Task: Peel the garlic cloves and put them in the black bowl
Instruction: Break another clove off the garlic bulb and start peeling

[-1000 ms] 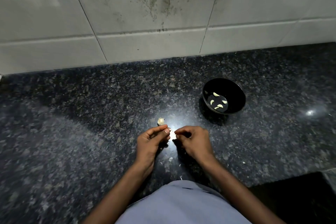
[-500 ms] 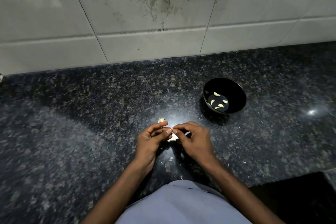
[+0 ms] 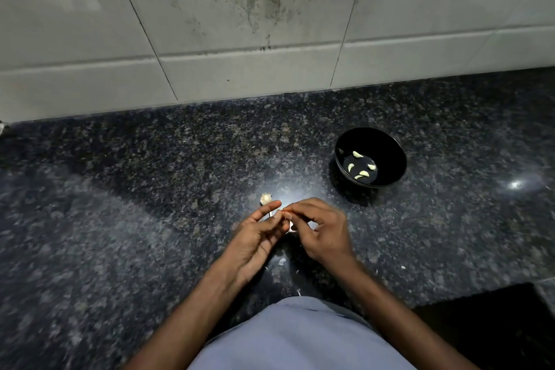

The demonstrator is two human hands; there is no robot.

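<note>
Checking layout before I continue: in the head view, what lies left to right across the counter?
Unpeeled garlic piece → left hand → right hand → black bowl holding peeled cloves.

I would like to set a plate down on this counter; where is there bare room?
Bare granite lies left of the left hand, and along the tiled wall behind the black bowl. It is crowded around both hands, the unpeeled garlic piece, and the peel scraps nearby.
</note>
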